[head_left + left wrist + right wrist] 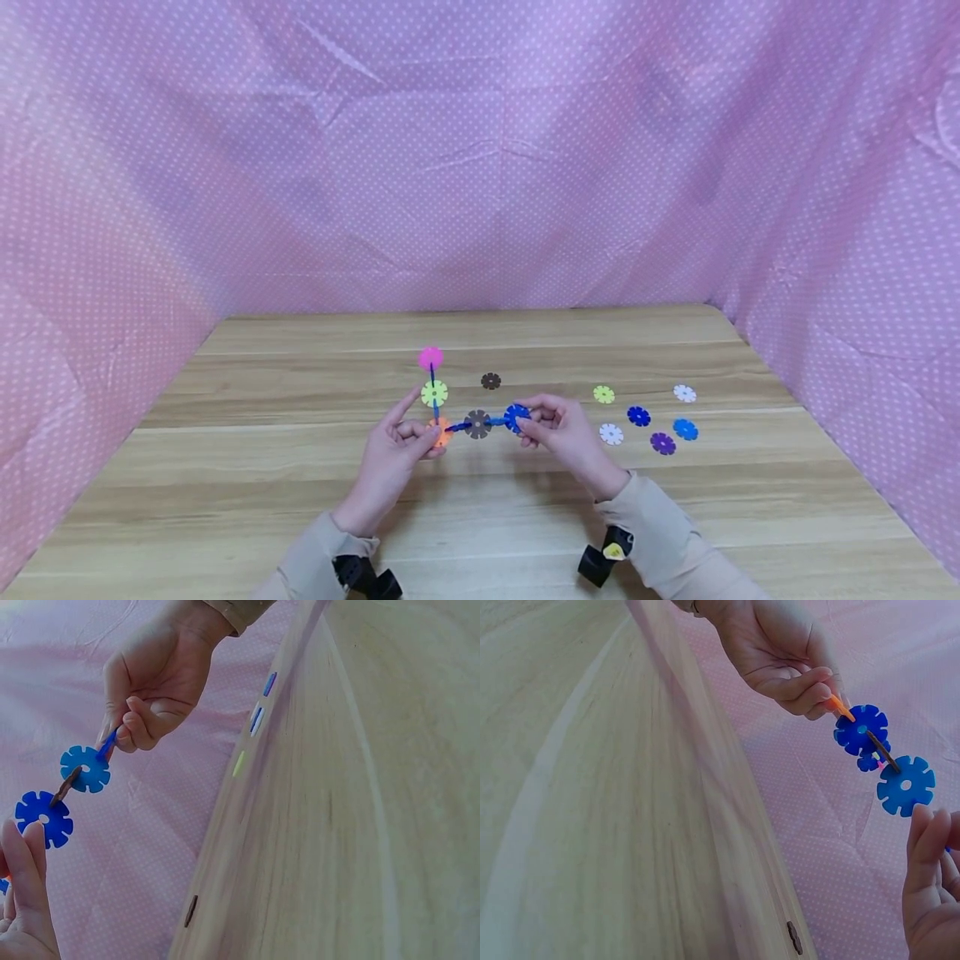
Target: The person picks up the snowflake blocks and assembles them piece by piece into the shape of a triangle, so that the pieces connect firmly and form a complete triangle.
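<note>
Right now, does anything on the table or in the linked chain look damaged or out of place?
Nothing looks visibly damaged. The only mild oddity is the loose brown disc: it lies beyond the linked chain, apart from the six other loose discs grouped on the right.

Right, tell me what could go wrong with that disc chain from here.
1. The brown disc, apparently just slotted in, sits in mid-air between the left hand and the right hand; pulling the hands apart might pop it free.
2. The pink disc is at an end neither hand holds, so a jolt could shake it loose.
3. The nearer white disc lies close to the right hand in the head view; lowering that hand might knock it.
</note>
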`<state>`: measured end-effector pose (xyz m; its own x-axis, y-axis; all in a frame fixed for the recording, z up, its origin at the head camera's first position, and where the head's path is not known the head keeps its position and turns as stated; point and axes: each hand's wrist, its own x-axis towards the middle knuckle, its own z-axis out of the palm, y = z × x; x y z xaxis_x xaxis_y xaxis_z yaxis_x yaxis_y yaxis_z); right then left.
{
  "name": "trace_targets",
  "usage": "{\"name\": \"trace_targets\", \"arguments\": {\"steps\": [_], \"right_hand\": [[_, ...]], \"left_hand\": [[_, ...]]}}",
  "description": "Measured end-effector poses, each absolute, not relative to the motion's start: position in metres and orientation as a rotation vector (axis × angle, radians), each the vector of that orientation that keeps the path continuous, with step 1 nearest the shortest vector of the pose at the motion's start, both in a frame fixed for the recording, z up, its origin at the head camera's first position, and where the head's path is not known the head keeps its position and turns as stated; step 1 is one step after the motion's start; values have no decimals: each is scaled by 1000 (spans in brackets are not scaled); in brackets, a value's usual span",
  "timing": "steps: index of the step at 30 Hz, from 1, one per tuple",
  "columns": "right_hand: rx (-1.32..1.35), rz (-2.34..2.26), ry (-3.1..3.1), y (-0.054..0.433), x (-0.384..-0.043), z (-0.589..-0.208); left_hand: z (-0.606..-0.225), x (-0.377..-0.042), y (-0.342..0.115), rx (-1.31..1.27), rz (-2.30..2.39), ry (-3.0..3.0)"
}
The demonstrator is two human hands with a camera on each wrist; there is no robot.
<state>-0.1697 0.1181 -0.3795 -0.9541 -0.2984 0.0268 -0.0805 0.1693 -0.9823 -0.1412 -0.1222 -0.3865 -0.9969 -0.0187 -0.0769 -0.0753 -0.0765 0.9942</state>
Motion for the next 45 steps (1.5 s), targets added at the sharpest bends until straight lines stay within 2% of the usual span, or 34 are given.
{"name": "trace_targets", "arguments": {"steps": [26,45], "right_hand": [[-398,-1879,2266,114,-168,-381],[-410,-1891,2101,119,-172,-386]], "left_hand": [[-401,-136,-121,-41,2272,2086],[-392,-141,-123,-95,2311,2027]]}}
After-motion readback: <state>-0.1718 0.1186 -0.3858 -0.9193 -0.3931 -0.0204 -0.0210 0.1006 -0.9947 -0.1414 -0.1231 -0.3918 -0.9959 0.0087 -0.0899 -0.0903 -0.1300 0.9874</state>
